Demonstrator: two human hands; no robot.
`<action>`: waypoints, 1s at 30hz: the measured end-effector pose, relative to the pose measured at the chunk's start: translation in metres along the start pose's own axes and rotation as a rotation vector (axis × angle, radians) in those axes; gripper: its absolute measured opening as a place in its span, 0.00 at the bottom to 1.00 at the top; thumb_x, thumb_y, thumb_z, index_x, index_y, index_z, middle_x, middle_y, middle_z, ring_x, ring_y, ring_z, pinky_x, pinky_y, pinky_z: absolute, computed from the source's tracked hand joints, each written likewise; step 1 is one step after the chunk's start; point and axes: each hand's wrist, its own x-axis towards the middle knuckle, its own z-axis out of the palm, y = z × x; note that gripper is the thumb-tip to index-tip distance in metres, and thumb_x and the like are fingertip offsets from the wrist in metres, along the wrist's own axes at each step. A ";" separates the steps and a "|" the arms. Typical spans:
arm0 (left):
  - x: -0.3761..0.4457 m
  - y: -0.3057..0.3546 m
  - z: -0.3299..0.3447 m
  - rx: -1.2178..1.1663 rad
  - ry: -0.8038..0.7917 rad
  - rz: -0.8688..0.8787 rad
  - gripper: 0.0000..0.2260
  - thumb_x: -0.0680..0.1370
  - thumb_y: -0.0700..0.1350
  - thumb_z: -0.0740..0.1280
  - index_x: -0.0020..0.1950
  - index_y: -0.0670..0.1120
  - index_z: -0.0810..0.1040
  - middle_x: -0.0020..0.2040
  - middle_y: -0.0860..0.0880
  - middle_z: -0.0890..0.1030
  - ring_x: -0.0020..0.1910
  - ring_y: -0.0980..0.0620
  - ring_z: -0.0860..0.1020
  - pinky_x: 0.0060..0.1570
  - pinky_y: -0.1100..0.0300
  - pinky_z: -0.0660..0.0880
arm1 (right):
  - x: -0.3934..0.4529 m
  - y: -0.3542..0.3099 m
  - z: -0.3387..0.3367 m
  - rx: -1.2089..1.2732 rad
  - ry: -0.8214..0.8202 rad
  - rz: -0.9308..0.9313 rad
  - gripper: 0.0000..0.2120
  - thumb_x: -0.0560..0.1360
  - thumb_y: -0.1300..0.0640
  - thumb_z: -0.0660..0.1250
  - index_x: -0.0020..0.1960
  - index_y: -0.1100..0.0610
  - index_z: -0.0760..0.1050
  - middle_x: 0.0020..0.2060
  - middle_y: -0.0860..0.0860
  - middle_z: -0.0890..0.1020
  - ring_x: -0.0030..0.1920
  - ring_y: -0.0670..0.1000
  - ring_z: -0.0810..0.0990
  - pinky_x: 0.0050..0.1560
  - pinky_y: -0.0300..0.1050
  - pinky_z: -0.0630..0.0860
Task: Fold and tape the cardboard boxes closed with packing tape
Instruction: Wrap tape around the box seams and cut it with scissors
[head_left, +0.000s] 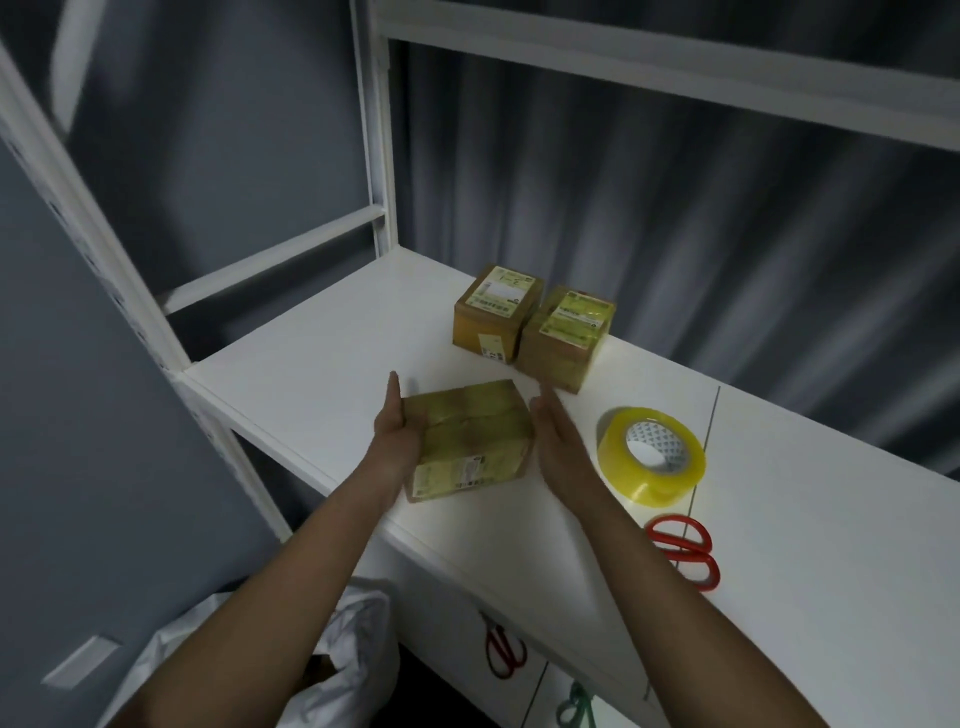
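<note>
Labels on all three boxes are too blurred to read. The nearest cardboard box (470, 441) sits by the bench's (311, 358) front edge; the left hand (397, 431) lies flat-fingered against its left side, the right hand (558, 441) open just beside its right side. The tape roll (652, 454) stands right of it

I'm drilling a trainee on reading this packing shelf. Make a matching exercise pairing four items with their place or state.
Things:
1. near box
2. tape roll
3. red scissors
4. two labelled boxes

Places or states:
A. side by side at the back of the shelf
B. between the left hand and right hand
C. nearest the front edge, right side
D. lying flat, right of the hands

Pairs: 1-B, 2-D, 3-C, 4-A
</note>
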 end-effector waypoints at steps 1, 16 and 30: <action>-0.001 -0.002 0.006 -0.012 0.058 0.026 0.23 0.83 0.39 0.53 0.73 0.60 0.59 0.67 0.47 0.71 0.63 0.45 0.74 0.64 0.50 0.71 | -0.007 0.003 -0.014 -0.123 0.121 -0.040 0.23 0.82 0.54 0.58 0.75 0.54 0.61 0.71 0.48 0.66 0.71 0.48 0.64 0.67 0.34 0.60; -0.023 0.001 0.115 0.809 0.148 0.406 0.31 0.76 0.56 0.59 0.76 0.47 0.56 0.77 0.40 0.51 0.76 0.41 0.48 0.72 0.43 0.44 | -0.038 0.052 -0.136 -0.861 0.214 -0.043 0.21 0.75 0.58 0.68 0.67 0.59 0.73 0.63 0.57 0.77 0.65 0.58 0.72 0.68 0.49 0.61; -0.054 0.043 0.157 0.666 -0.235 0.998 0.21 0.78 0.38 0.59 0.71 0.41 0.67 0.70 0.45 0.70 0.68 0.49 0.68 0.63 0.65 0.62 | -0.072 -0.003 -0.126 -0.387 0.438 -0.138 0.20 0.77 0.58 0.66 0.68 0.56 0.70 0.60 0.45 0.70 0.61 0.42 0.65 0.64 0.40 0.65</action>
